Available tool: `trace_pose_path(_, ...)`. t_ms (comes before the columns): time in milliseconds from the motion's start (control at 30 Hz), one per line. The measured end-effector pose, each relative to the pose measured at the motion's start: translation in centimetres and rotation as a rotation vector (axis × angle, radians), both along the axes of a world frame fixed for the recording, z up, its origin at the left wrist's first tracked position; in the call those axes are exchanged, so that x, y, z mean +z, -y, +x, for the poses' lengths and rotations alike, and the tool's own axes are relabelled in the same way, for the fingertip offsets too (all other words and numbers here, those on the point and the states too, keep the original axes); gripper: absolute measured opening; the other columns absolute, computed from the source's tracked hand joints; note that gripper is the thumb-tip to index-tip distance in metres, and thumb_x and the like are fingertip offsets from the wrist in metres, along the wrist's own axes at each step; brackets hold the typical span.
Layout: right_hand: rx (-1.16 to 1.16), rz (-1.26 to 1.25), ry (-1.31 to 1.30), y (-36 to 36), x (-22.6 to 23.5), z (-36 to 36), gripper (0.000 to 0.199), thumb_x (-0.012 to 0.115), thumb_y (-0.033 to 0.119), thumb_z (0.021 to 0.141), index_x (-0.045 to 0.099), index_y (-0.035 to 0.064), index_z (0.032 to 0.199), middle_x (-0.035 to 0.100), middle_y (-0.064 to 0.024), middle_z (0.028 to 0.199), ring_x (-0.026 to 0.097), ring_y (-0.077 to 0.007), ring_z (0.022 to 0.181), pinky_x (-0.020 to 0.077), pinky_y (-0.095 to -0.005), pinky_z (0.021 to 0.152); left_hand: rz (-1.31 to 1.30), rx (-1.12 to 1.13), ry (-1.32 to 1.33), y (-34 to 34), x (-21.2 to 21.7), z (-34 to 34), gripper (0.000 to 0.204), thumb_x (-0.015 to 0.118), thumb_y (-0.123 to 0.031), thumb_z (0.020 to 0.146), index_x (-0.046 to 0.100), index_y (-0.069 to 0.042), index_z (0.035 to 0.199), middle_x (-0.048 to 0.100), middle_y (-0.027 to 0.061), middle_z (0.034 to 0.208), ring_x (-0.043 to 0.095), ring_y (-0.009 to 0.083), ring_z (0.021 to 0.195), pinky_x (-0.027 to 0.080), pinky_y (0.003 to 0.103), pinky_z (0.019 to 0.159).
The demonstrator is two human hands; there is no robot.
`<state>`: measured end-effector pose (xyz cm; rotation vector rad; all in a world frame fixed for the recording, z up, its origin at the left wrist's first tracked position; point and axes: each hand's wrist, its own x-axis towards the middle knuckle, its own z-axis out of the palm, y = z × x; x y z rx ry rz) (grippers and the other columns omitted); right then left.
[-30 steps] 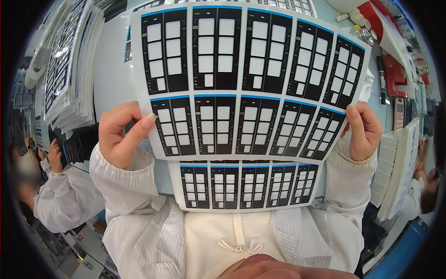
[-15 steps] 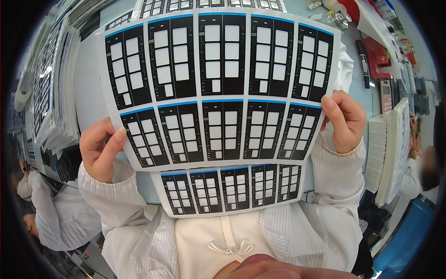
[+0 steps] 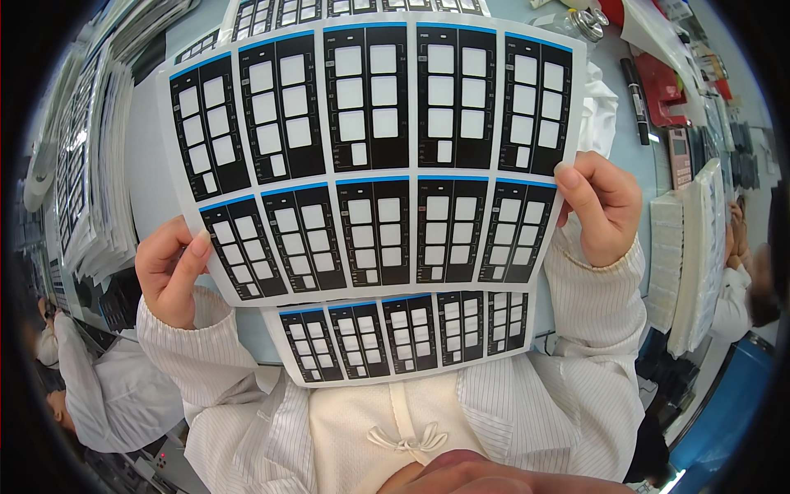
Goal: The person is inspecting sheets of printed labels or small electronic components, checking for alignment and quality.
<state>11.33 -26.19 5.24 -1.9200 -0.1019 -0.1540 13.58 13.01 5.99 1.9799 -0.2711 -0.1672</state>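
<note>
A large sheet of printed labels (image 3: 371,172) is held up between my two hands. Its black panels have white squares and blue top edges, set out in two rows. My left hand (image 3: 175,262) pinches its left edge, thumb on the printed face. On the right edge my right hand (image 3: 602,206) has the same kind of thumb-and-finger pinch. Below the held sheet, nearer my chest, part of another label sheet (image 3: 401,378) shows; its upper part is hidden. More label sheets (image 3: 346,10) lie beyond the held one.
Stacked sheets (image 3: 97,165) stand at the left. To the right are a black marker (image 3: 634,100), a red object (image 3: 665,95), a pink calculator (image 3: 680,156) and a white block-like stack (image 3: 691,263). A glass bottle with a metal top (image 3: 576,25) stands far right. Other people sit at both sides.
The held sheet has shifted slightly to the left, together with both my hands. Both pinches on its edges are unchanged.
</note>
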Motion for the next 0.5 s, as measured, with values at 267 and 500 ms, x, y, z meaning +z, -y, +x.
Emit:
trace_pose_path(267, 0.075, 0.040, -0.074, -0.03, 0.16, 0.10, 0.023, 0.056, 0.014, 0.084, 0.055, 0.0002, 0.066, 0.051, -0.0003, 0.053, 0.043, -0.0043, 0.044, 0.0318, -0.0184, 0.041, 0.025, -0.024, 0.004, -0.06, 0.49, 0.11, 0.019, 0.053, -0.011, 0.082, 0.053, 0.002, 0.069, 0.054, 0.0029, 0.062, 0.044, 0.0059, 0.051, 0.033, 0.019, 0.047)
trace_pose_path(500, 0.074, 0.066, -0.330, -0.15, 0.22, 0.26, 0.024, 0.056, 0.017, 0.085, 0.056, -0.0002, 0.068, 0.051, -0.0001, 0.053, 0.043, -0.0044, 0.044, 0.0311, -0.0179, 0.040, 0.035, -0.051, -0.179, 0.47, 0.69, 0.08, 0.018, 0.053, -0.008, 0.080, 0.049, 0.001, 0.064, 0.052, 0.0006, 0.058, 0.040, 0.0051, 0.052, 0.031, 0.020, 0.049)
